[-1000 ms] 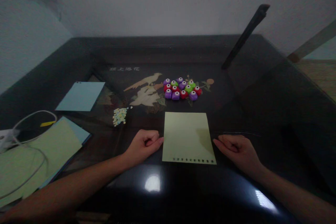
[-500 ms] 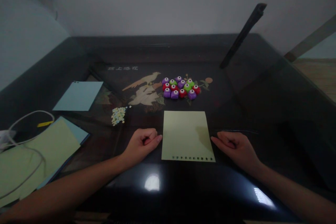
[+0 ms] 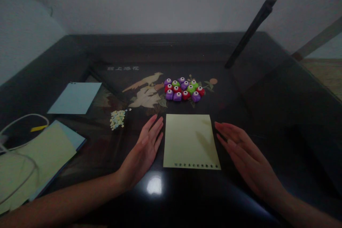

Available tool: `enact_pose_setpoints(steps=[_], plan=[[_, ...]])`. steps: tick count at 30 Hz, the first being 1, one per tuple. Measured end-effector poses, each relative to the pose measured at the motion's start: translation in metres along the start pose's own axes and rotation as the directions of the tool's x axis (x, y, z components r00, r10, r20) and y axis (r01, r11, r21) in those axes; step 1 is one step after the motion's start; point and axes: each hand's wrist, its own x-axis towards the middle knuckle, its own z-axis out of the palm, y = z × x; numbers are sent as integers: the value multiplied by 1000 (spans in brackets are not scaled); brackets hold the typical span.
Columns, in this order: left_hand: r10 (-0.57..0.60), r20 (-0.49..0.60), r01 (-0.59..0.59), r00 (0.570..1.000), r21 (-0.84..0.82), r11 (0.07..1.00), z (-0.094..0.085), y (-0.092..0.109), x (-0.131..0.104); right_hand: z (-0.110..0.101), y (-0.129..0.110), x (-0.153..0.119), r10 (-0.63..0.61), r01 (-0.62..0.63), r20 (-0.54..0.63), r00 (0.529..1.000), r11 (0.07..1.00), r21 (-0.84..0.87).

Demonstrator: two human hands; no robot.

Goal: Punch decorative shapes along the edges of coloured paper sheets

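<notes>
Near the front of the glossy dark table (image 3: 197, 203), flat pale-green paper sheet (image 3: 187, 139), smooth, straight-edged, row of small punched holes (image 3: 198, 166) along its 6 o'clock edge. Sheet lies between the hands: left hand (image 3: 141, 155) just beside it at 9, right hand (image 3: 248, 160) at 3, both released, extended. Sides run roughly 12-to-6; near-square, can't tell long axis. Shiny rounded plastic craft punches (image 3: 177, 96) at 12, paper confetti (image 3: 117, 119) at 10.
</notes>
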Motion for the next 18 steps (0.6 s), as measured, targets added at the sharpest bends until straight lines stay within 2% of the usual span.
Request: enact_pose_setpoints(steps=[4,11,18], plan=[[-15,56,15,998,-11,1000,-2,-2,-2,4,0,-2,32,-32,5,999,998,53],[-27,95,24,995,24,999,-3,-3,1,7,2,0,12,-19,62,998,993,116],[6,15,-7,1000,55,998,-1,0,5,9,3,7,-36,15,149,988,990,138]])
